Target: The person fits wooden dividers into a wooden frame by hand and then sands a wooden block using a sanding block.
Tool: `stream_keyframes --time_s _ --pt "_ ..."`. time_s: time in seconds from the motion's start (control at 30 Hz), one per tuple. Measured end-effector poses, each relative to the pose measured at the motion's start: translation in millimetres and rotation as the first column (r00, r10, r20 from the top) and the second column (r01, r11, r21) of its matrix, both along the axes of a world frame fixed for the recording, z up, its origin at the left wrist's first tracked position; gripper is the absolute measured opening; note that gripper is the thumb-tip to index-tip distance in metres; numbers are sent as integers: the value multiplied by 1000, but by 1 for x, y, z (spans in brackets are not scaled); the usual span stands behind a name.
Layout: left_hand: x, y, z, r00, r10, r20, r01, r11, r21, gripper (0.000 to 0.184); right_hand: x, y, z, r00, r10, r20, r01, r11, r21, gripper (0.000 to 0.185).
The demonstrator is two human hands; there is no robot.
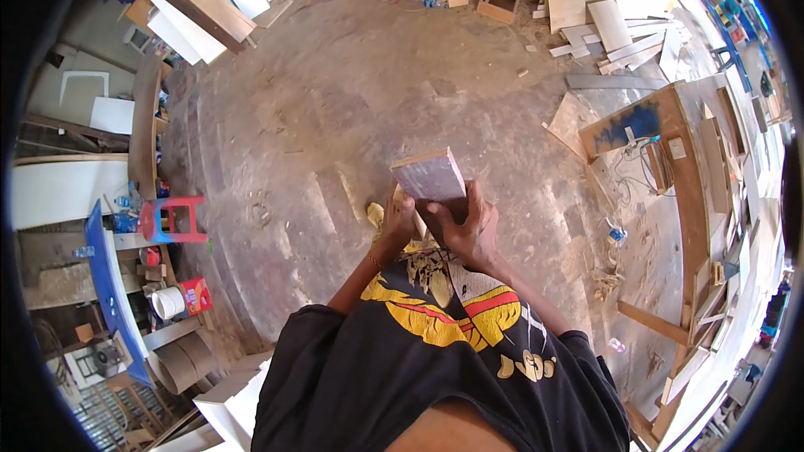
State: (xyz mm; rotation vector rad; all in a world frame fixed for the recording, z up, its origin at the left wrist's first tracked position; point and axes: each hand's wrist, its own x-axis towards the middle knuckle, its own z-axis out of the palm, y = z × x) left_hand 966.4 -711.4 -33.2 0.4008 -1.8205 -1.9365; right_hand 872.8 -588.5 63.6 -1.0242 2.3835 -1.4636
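A rectangular block with a greyish-purple face and a light wooden edge (430,177) is held up in front of the chest. My left hand (397,222) grips its lower left side, with the thumb against it. On the lower right, my right hand (473,226) is closed round the same block, its thumb across the near side. A thin light piece lies between the two hands, and what it belongs to is unclear. Below the hands is a black shirt with a yellow and red print (469,314).
A red stool (186,219) and a blue-edged board (109,285) stand at the left. Wooden panels (565,4) and offcuts are stacked at the upper right. A wooden frame with coiled cables (691,176) stands at the right. An open wooden box (499,2) sits at the top.
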Motion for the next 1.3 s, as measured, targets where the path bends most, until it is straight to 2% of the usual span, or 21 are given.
stream_keyframes --time_s 0.07,0.1,0.13,0.2,0.23,0.27,0.33,0.37,0.5,0.57,0.7,0.77,0.8,0.87,0.93,1.0,1.1,1.2,1.23,1.3 --pt "1 4 14 999 14 48 -14 1000 -5 88 -5 -1 -6 997 -32 66 31 999 17 37" --pt "-3 4 19 980 193 53 -173 950 -259 86 -9 -6 -8 993 -79 91 79 997 4 38" --pt "-3 6 25 980 192 51 -172 950 -261 86 -15 -8 -11 993 -80 89 80 997 1 38" --pt "-2 12 43 993 63 99 -43 980 -195 60 -24 -8 -13 990 -135 -28 137 984 117 38" --pt "-2 8 39 993 101 59 -81 959 -271 67 -23 -6 -9 995 -98 -20 99 994 51 38" --pt "-2 4 35 993 103 60 -84 959 -271 67 -19 -2 -3 995 -96 -19 97 994 51 38" --pt "1 -7 33 981 110 163 -44 932 -361 75 -10 8 5 998 57 -24 -54 992 116 38" --pt "2 -12 33 983 89 158 -23 925 -381 85 -8 10 4 996 82 -48 -79 995 67 39" --pt "5 -16 51 976 32 214 72 884 -462 91 -21 2 2 997 -6 -73 16 989 150 39" --pt "5 -16 48 979 10 205 107 829 -549 96 -29 0 -1 991 -39 -129 74 957 281 39" --pt "1 -26 42 980 -40 195 146 811 -567 98 -18 15 7 998 55 0 -54 983 176 39" --pt "2 -32 31 984 -65 169 173 608 -775 96 -14 20 12 989 127 -78 -111 978 175 39" --pt "2 -28 34 983 -68 170 175 610 -773 96 -17 19 7 989 125 -76 -110 978 178 39" --pt "3 -19 45 953 -68 295 227 806 -546 94 -31 9 -5 995 -12 -96 38 962 269 39" --pt "3 -18 48 958 -79 275 223 809 -545 93 -36 4 5 988 -41 -148 87 945 314 39" --pt "1 -19 46 964 -85 253 213 815 -538 92 -31 9 12 997 8 -77 16 951 310 39" --pt "-1 -23 42 950 -83 303 250 783 -570 94 -18 22 6 988 100 -115 -71 971 230 38" --pt "-1 -16 45 951 -43 306 237 736 -634 94 -27 16 -10 997 3 -72 15 970 241 38" --pt "-1 -12 49 949 -70 308 254 750 -610 94 -35 11 -8 993 -30 -115 70 928 366 40" --pt "0 -10 48 961 -81 266 234 752 -616 95 -39 10 -6 993 -23 -118 64 933 353 40"
